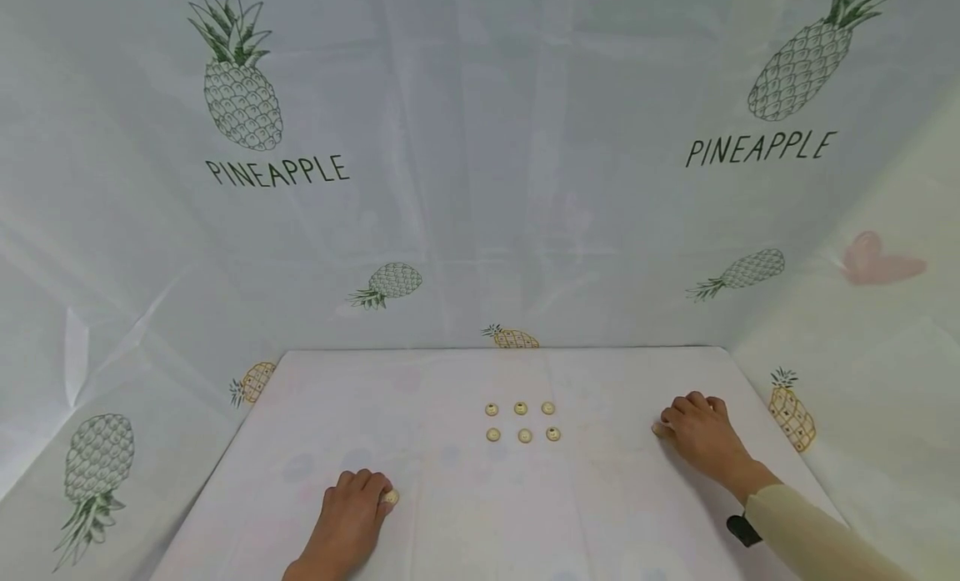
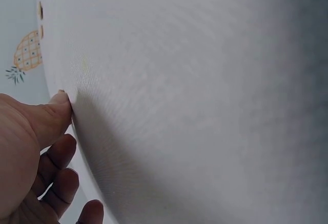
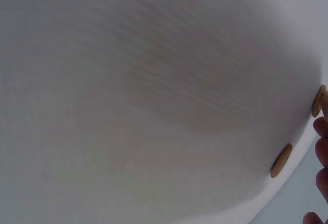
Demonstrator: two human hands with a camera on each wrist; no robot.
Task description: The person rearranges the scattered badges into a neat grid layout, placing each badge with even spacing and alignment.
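My left hand (image 1: 341,518) pinches a disc (image 1: 392,498) at its two o'clock, my right hand (image 1: 701,435) another disc (image 1: 657,429) at nine, a loose disc (image 3: 281,161) near it, six arranged discs (image 1: 525,436) between them: mostly done, I'd judge, with these outliers left.

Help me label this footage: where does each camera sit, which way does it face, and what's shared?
Head: on the head, facing forward and down at the white table, round pieces and pineapple-print cloth; left hand, right hand and right sleeve show.
Left wrist: on that wrist, looking across the table; thumb and fingers show at the left edge.
Right wrist: on that wrist, looking across the table at two round pieces; fingers show at the right edge.
Shared: head and left wrist both show the left hand and pineapple-print cloth.
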